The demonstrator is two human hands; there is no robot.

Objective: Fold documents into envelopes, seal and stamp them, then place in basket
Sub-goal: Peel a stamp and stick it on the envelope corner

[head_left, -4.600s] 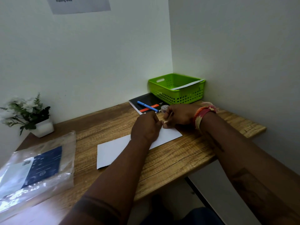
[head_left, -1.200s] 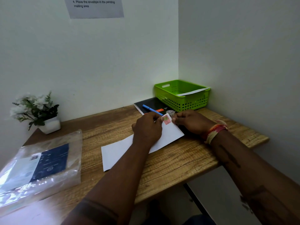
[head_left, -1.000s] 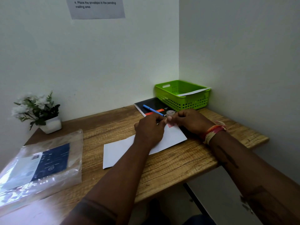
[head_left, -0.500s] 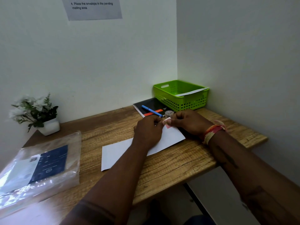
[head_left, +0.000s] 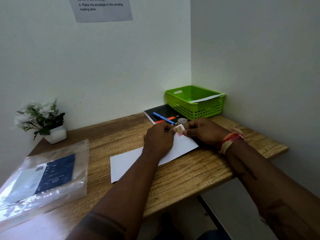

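A white envelope (head_left: 129, 162) lies flat on the wooden desk (head_left: 190, 175). A small pink stamp (head_left: 179, 131) sits on its far right corner. My left hand (head_left: 158, 140) rests on the envelope, its fingertips touching the stamp's left edge. My right hand (head_left: 203, 130) touches the stamp's right edge with thumb and fingers. A green basket (head_left: 204, 109) stands in the back right corner, with a white envelope (head_left: 207, 98) lying across its rim.
A black notebook (head_left: 162, 112) with a blue pen (head_left: 163, 118) lies beside the basket, a small tape roll (head_left: 182, 120) next to it. A potted plant (head_left: 42, 121) stands at back left. A clear plastic packet (head_left: 43, 177) lies front left.
The stamp, earlier lifted between my fingertips just above the corner, now lies flat on the envelope's corner with both hands' fingers on its edges. The envelope has stayed in place.
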